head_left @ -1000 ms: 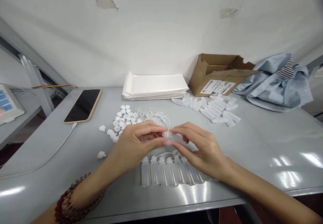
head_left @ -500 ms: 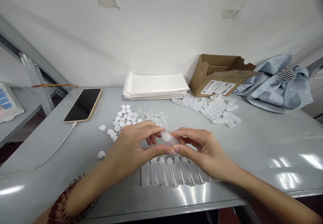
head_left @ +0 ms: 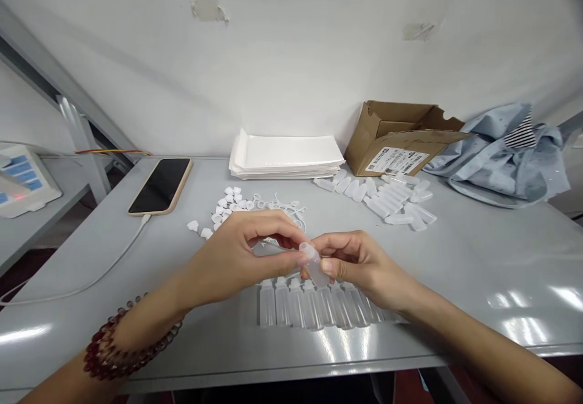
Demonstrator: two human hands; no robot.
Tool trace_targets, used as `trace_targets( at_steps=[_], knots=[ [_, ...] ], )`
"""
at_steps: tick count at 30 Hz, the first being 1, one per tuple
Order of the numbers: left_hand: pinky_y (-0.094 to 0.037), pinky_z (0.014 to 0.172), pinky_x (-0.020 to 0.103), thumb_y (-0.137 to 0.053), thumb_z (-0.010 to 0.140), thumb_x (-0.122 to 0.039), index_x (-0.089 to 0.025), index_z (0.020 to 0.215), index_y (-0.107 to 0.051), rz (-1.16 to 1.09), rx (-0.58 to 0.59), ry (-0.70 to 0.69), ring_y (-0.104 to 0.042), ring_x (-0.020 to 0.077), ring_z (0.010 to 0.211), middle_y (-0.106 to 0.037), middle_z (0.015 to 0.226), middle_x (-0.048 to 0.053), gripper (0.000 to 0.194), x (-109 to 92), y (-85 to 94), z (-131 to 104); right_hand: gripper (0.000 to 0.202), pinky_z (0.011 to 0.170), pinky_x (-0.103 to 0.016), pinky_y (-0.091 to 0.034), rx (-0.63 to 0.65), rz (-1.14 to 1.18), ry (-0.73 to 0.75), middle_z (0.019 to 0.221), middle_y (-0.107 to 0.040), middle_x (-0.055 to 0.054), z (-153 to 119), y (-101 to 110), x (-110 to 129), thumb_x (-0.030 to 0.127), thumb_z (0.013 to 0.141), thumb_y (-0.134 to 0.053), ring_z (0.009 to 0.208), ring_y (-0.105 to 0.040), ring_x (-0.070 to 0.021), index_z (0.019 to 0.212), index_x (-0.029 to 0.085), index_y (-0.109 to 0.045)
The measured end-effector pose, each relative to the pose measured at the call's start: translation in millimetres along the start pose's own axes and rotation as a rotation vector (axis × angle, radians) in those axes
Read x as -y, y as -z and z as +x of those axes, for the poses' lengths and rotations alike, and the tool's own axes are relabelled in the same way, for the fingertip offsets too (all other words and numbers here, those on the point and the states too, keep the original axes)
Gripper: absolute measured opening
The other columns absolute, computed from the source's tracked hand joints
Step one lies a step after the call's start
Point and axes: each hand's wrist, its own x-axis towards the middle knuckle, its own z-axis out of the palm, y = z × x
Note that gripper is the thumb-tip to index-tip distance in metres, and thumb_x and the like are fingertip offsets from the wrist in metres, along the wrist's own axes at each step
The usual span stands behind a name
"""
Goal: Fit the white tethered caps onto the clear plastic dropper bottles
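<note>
Right hand, in the head view: thumb and fingers were closed around the body of a small translucent bottle — tilted, its mouth leaning toward the left hand, which pinched near the neck. Just nearer than both hands lay similar bottles; beyond the left were white caps. Good handling seemed to call for a light grip — neck steadied, wall unsqueezed.
</note>
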Motion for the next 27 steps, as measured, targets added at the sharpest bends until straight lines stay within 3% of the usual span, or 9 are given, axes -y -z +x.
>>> trace_targets(
  at_steps=[4, 7, 11, 16, 23, 27],
  knots=[
    [-0.048, 0.069, 0.024, -0.066, 0.080, -0.026, -0.019, 0.076, -0.069, -0.020, -0.007, 0.073, -0.057, 0.0123, 0.072, -0.067, 0.073, -0.001, 0.008, -1, -1.4, -4, 0.020, 0.059, -0.023, -0.041, 0.032, 0.046, -0.026, 0.078, -0.070, -0.003, 2, -8, -4, 0.034, 0.084, -0.065, 0.068, -0.058, -0.0112, 0.095, 0.017, -0.071],
    [-0.045, 0.067, 0.023, -0.068, 0.078, -0.031, -0.019, 0.074, -0.069, -0.027, 0.038, 0.192, -0.055, 0.0123, 0.071, -0.065, 0.073, -0.002, 0.012, -1, 5.9, -11, 0.027, 0.066, -0.027, -0.045, 0.015, -0.055, -0.057, 0.090, -0.071, -0.004, 0, -12, -1, 0.029, 0.083, -0.066, 0.078, -0.060, -0.0139, 0.108, 0.020, -0.063],
    [-0.036, 0.057, 0.023, -0.069, 0.074, -0.041, -0.021, 0.071, -0.071, 0.079, 0.136, 0.445, -0.045, 0.0108, 0.061, -0.059, 0.065, -0.003, 0.020, 5, 26.3, -20, 0.040, 0.077, -0.032, -0.048, -0.092, -0.264, 0.040, 0.118, -0.064, -0.004, -4, -7, 6, 0.027, 0.086, -0.063, 0.090, -0.060, -0.0154, 0.123, 0.029, -0.049],
    [-0.027, 0.053, 0.024, -0.068, 0.071, -0.039, -0.020, 0.069, -0.073, 0.193, 0.297, 0.720, -0.042, 0.0122, 0.061, -0.054, 0.061, -0.002, 0.019, 19, 38.3, -23, 0.032, 0.069, -0.029, -0.047, -0.234, -0.291, 0.072, 0.110, -0.068, -0.004, -4, 6, 9, 0.029, 0.088, -0.060, 0.085, -0.059, -0.0147, 0.118, 0.028, -0.049],
    [-0.023, 0.050, 0.023, -0.063, 0.072, -0.040, -0.021, 0.071, -0.074, 0.257, 0.315, 0.757, -0.039, 0.0127, 0.059, -0.049, 0.060, -0.001, 0.022, 34, 29.1, -23, 0.028, 0.067, -0.028, -0.047, -0.298, -0.256, 0.112, 0.098, -0.069, -0.003, -3, 8, 10, 0.027, 0.087, -0.062, 0.077, -0.057, -0.0130, 0.114, 0.024, -0.052],
    [-0.023, 0.049, 0.023, -0.058, 0.075, -0.040, -0.020, 0.074, -0.074, 0.279, 0.332, 0.695, -0.037, 0.0128, 0.058, -0.049, 0.062, 0.000, 0.026, 35, 27.2, -24, 0.026, 0.065, -0.028, -0.047, -0.337, -0.267, 0.116, 0.096, -0.068, -0.004, -5, 9, 11, 0.029, 0.087, -0.062, 0.076, -0.057, -0.0134, 0.111, 0.024, -0.054]
  ],
)
